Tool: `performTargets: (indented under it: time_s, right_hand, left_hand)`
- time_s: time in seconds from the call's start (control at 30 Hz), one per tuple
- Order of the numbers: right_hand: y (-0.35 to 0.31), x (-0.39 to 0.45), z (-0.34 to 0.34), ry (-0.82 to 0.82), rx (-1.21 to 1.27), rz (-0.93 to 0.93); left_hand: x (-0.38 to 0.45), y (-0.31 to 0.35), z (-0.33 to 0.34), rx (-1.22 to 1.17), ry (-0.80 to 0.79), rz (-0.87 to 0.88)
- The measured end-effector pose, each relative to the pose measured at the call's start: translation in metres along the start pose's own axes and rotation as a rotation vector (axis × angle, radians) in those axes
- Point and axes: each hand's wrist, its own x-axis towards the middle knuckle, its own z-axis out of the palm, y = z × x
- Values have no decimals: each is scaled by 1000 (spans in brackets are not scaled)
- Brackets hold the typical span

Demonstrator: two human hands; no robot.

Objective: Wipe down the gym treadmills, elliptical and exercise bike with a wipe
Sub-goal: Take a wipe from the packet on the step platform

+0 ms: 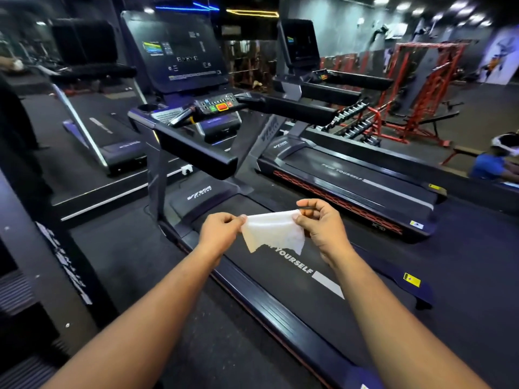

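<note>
Pinching the wipe (273,231) taut between left hand (222,234) and right hand (320,224), we face the treadmill (196,153) handrail ahead, nearer our left

Both arms reach forward over the belt of the middle treadmill (297,265). The left hand (220,233) and right hand (320,223) each pinch a top corner of a white wipe (273,231), stretching it out between them (its lower edge hangs ragged and loose). Ahead stands the treadmill's console (179,51) above a button panel (217,105). A second treadmill (351,175) stands to the right, another treadmill (92,127) to the left. Red racks (427,91) and dumbbells (351,119) fill the background.
</note>
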Motion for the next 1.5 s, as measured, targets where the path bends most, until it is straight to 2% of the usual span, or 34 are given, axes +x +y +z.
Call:
performTargets:
  time_s: [0.1,0.17,0.27,0.33,0.43,0.57,0.73,0.8,0.93,1.07,1.17,1.3,1.5]
  right_hand:
    - [0,6,2,-7,-44,-42]
    - [-3,10,5,-18,-90,-71]
    - [-7,17,13,-18,-175,-114]
    - [-11,20,21,-28,-225,-137]
    - [-20,22,32,-48,-281,-190]
    - [-33,26,36,-2,-241,-192]
    - [-42,26,45,-2,-272,-201]
    - [-45,25,49,14,-301,-221]
    - [-53,21,53,40,-303,-224]
    - [-57,22,56,58,-372,-240]
    - [-56,26,55,90,-554,-308]
    - [-62,25,57,100,-785,-417]
    - [-72,21,58,78,-852,-440]
  left_hand:
    - [3,-1,-6,29,37,-27]
    - [2,6,-9,-60,12,-68]
    - [1,19,-16,-272,-140,-193]
    - [4,24,-25,-304,-278,-233]
    - [10,27,-35,-176,-324,-120]
    - [24,25,-48,-133,-159,-5]
    - [42,20,-70,49,-29,72]
    - [42,24,-77,14,-60,99]
    - [34,37,-86,-236,-208,84]
    - [40,34,-95,-256,-192,201]
    - [47,33,-105,29,-206,381]
    - [55,37,-113,440,-77,524]
    - [60,42,-124,481,-214,543]
